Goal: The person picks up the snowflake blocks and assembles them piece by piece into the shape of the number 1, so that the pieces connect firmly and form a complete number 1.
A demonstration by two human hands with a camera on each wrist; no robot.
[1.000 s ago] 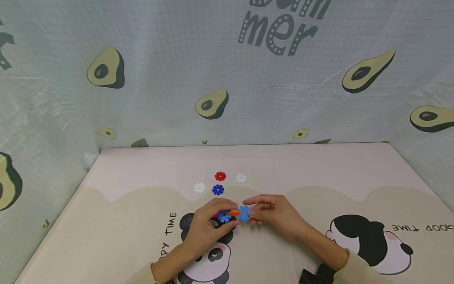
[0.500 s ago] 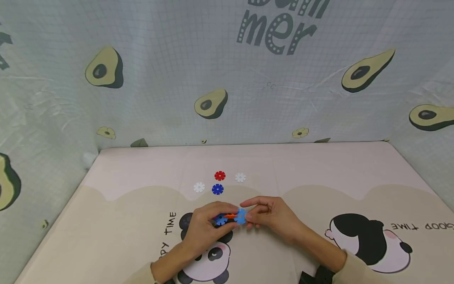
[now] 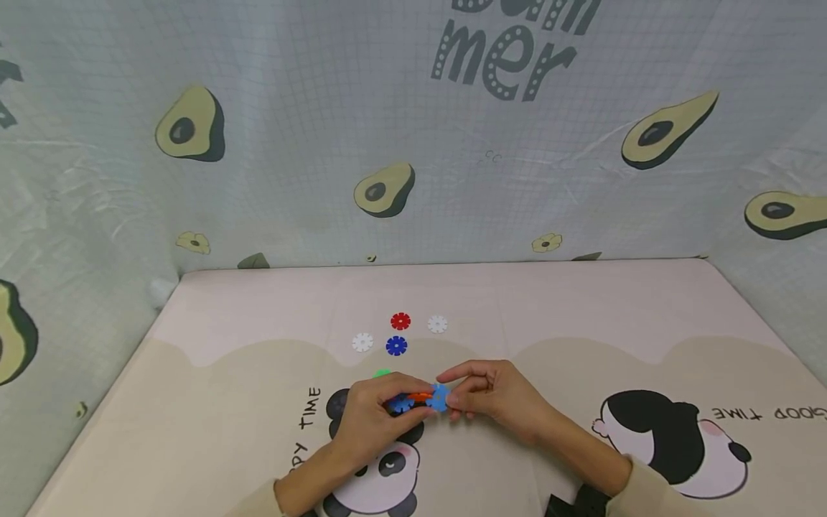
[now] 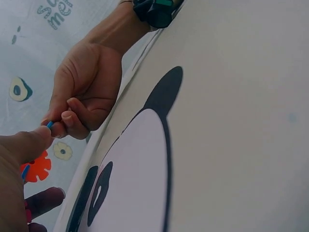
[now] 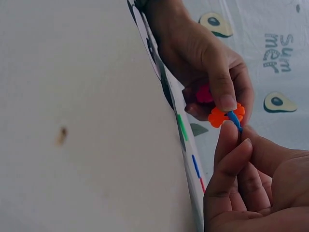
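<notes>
In the head view, my left hand point(image 3: 371, 415) grips a small chain of joined notched plastic discs. An orange disc point(image 5: 218, 117) and a pink disc point(image 5: 203, 94) of that chain show in the right wrist view, and a blue disc point(image 3: 401, 404) sits between the left thumb and fingers. My right hand point(image 3: 502, 396) pinches a light blue disc point(image 3: 438, 397) by its right edge, its index finger stretched out above. This disc stands right against the orange one, and the left fingertips are at its other side. Part of the chain is hidden by the left hand.
Beyond the hands lie a red disc point(image 3: 400, 321), a dark blue disc point(image 3: 397, 345) and two white discs, one left point(image 3: 362, 342) and one right point(image 3: 437, 324). A green disc point(image 3: 382, 373) peeks out behind the left hand. The tablecloth point(image 3: 581, 301) has printed animals.
The right hand has moved slightly left and down with the light blue disc, closer to the left hand. The left hand has sunk a little, and the green disc behind it now shows.
</notes>
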